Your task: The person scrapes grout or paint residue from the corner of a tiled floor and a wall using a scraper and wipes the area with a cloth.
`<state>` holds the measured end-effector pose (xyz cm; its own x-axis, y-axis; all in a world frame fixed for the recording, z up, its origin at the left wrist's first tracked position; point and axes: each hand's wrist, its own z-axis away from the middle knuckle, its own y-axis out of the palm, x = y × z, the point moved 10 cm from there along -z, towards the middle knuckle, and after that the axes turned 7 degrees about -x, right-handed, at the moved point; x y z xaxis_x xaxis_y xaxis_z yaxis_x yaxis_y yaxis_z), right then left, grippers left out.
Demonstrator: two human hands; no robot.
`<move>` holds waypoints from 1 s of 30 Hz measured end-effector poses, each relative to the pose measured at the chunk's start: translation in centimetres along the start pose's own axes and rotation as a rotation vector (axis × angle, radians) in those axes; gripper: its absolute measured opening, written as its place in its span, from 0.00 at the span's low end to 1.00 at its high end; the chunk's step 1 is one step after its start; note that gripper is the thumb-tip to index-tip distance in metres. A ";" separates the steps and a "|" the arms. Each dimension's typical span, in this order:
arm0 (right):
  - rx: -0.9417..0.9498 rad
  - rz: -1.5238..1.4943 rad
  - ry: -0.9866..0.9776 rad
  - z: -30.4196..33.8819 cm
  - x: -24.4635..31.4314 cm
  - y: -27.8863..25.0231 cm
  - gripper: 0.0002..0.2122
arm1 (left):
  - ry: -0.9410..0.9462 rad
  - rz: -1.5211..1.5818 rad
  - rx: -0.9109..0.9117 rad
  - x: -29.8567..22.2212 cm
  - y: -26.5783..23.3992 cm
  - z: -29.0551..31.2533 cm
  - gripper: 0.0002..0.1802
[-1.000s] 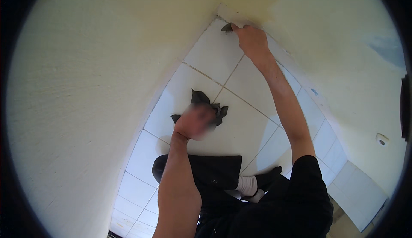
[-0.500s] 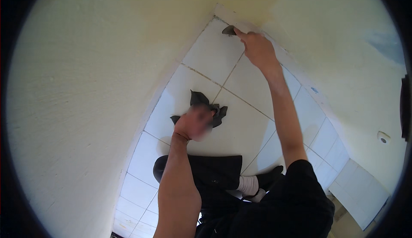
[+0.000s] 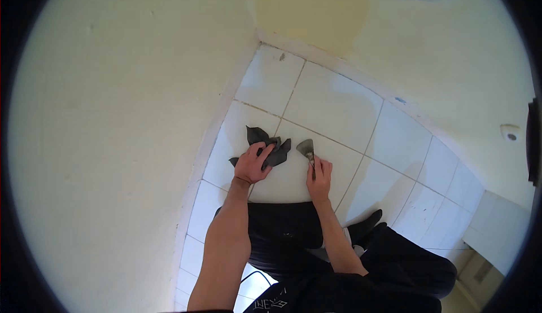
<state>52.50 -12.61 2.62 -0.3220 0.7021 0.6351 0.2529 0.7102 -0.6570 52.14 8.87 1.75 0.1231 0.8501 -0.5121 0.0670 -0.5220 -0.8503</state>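
Over white floor tiles (image 3: 334, 108): left hand (image 3: 252, 165) clutching dark cloth (image 3: 278, 156), right hand (image 3: 320, 180) gripping scraper (image 3: 305, 147).

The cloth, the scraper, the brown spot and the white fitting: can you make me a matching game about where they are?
1. dark cloth
2. scraper
3. brown spot
4. white fitting

A. on the wall
B. under the left hand
C. on the corner floor tile
D. in the right hand

Pairs: 1-B, 2-D, 3-C, 4-A

Cloth (image 3: 278, 156): on floor (image 3: 339, 98), under left hand (image 3: 253, 164)
Scraper (image 3: 305, 148): in right hand (image 3: 320, 178), right of cloth
Wall (image 3: 124, 121): left of cloth
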 end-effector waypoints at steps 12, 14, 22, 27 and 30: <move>0.086 0.177 0.065 -0.9 -0.7 0.4 0.15 | -0.446 -0.003 -0.482 3.3 -1.6 -1.7 0.28; 0.078 0.182 0.063 -1.1 -0.7 0.4 0.15 | -0.547 0.032 -0.492 4.8 -1.8 -4.1 0.26; 0.099 0.198 0.073 -0.6 -1.4 0.4 0.15 | -0.788 -0.250 -0.487 5.1 -3.9 -12.9 0.32; 0.137 0.209 0.090 -0.4 -1.4 1.1 0.16 | -0.627 -0.456 -0.365 6.0 -2.1 -14.9 0.27; 0.131 0.220 0.087 -0.5 -1.8 0.8 0.16 | -0.484 -0.418 -0.475 5.6 -1.4 -16.1 0.24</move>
<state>53.78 -13.25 1.17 -0.1912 0.8449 0.4996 0.1858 0.5310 -0.8268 68.67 13.20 2.04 -0.4418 0.8615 -0.2501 0.4411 -0.0341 -0.8968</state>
